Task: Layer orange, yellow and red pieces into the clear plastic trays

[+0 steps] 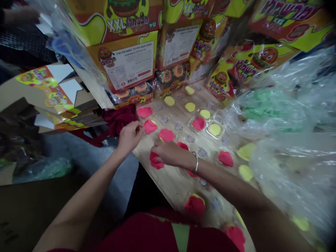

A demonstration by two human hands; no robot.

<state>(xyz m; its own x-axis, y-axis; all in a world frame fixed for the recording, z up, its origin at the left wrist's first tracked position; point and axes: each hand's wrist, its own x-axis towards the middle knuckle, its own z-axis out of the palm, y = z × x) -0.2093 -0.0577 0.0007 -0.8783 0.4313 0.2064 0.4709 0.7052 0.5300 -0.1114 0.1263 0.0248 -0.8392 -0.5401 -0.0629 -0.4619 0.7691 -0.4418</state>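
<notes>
A clear plastic tray sheet (181, 119) lies on the work surface with red discs and yellow discs (190, 106) in its pockets. My left hand (129, 135) pinches the edge of a red disc (150, 126) near the tray's left side. My right hand (170, 152), with a bracelet at the wrist, lies over another red disc (155, 161), fingers curled on it. More red discs (166, 134) sit between the hands.
Stacked orange and yellow burger-print cartons (126, 59) wall off the back. Clear bags holding green pieces (265, 105) lie at the right. Flattened cartons (52, 94) are piled at the left. Another person's arm (18, 15) shows at top left.
</notes>
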